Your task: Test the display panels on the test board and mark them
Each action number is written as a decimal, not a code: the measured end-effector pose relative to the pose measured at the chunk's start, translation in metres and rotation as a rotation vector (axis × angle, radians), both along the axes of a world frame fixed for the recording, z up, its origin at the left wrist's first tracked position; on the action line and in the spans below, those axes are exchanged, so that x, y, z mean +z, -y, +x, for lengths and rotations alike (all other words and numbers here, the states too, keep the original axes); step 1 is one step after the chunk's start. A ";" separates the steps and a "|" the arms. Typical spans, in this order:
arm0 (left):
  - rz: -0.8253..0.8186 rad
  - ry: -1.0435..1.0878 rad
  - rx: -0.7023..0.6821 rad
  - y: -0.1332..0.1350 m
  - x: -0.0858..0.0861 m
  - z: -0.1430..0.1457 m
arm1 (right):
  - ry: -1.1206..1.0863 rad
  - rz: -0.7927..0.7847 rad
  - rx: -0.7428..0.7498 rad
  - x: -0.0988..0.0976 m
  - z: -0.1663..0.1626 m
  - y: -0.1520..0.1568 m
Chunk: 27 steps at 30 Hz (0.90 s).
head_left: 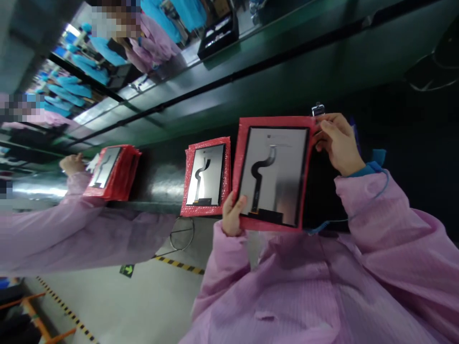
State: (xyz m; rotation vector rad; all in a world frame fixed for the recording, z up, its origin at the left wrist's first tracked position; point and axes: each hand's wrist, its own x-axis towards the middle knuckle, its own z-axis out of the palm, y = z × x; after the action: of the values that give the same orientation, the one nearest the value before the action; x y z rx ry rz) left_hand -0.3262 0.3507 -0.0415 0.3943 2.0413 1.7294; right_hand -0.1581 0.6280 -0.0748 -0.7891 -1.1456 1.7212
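Observation:
An LCD screen panel (283, 179) with a black curved flex cable lies face up on a red bubble-wrap sheet (304, 212), held in front of me. My left hand (232, 215) grips the lower left edge, its thumb over the front. At the upper right corner, my right hand (337, 141) has its fingers closed on the red wrap's edge. A blue wrist strap (373, 167) with a coiled cord circles my right wrist. Just beyond those fingers is a small shiny metal piece (318, 110). Left of my panel, another panel (205, 177) rests on red bubble wrap.
Further left stands a stack of red bubble-wrap pieces (125, 177) with a panel on top, beside a co-worker's hand (72, 164). The dark green bench (161, 167) runs across, with a raised rail (201, 91) behind. A black tray (218, 36) sits beyond it.

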 end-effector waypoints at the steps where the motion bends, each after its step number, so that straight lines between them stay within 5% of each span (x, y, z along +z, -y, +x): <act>1: 0.028 -0.007 0.090 0.008 0.008 -0.017 | -0.008 -0.011 0.039 0.000 -0.001 0.001; 4: 0.039 -0.122 0.243 0.034 0.033 -0.072 | 0.061 0.019 0.100 0.000 -0.005 0.004; 8: -0.093 -0.192 0.285 0.057 0.062 -0.134 | 0.195 0.032 0.134 0.001 -0.010 0.006; 14: -0.357 -0.225 0.203 0.068 0.073 -0.177 | 0.336 0.099 0.193 -0.002 -0.011 0.009; 17: -0.482 -0.402 0.255 0.071 0.066 -0.178 | 0.469 0.265 0.145 -0.007 -0.009 0.008; 23: -0.500 -0.779 0.527 0.080 0.019 -0.160 | 0.874 0.631 -0.314 -0.020 -0.013 -0.013; 27: -0.449 -0.678 0.601 0.081 -0.016 -0.158 | 0.989 0.676 -0.196 -0.028 -0.020 -0.033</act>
State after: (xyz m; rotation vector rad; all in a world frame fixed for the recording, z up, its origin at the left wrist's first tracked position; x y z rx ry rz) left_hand -0.4840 0.2701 -0.0574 0.2478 3.2170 1.4595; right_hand -0.1781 0.6612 -0.1026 -1.2771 -2.0518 0.6177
